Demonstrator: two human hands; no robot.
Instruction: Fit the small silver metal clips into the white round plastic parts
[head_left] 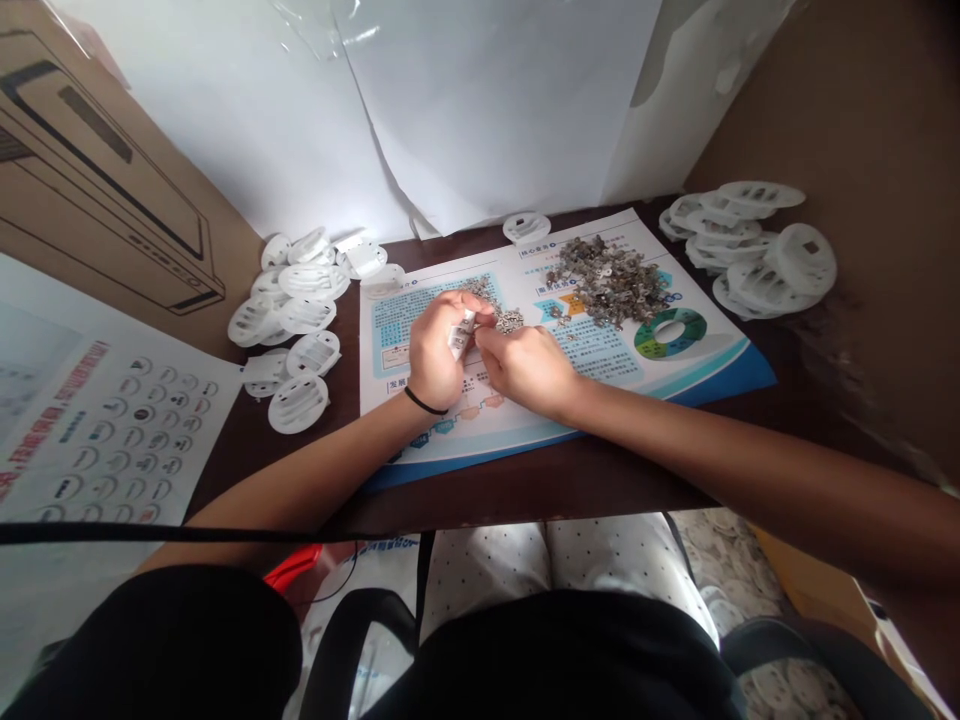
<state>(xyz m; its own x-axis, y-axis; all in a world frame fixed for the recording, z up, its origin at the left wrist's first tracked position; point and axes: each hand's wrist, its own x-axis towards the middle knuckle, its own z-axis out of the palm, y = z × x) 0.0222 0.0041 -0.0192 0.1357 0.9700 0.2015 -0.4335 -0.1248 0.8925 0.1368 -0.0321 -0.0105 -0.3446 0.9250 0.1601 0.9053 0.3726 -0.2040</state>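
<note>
My left hand, a black band at its wrist, is closed around a white plastic piece with slots, tilted on edge. Close against it, my right hand has its fingers pinched together at the piece's right side; whatever they hold is too small or hidden to make out. Both hands are above a printed sheet. Just beyond the fingers lie small metal bits. A larger heap of small metal parts sits on the sheet to the right.
White round slotted plastic pieces are piled at the left, with another pile at the right and a single disc at the back. Cardboard walls flank the dark table. A black cord crosses the lower left.
</note>
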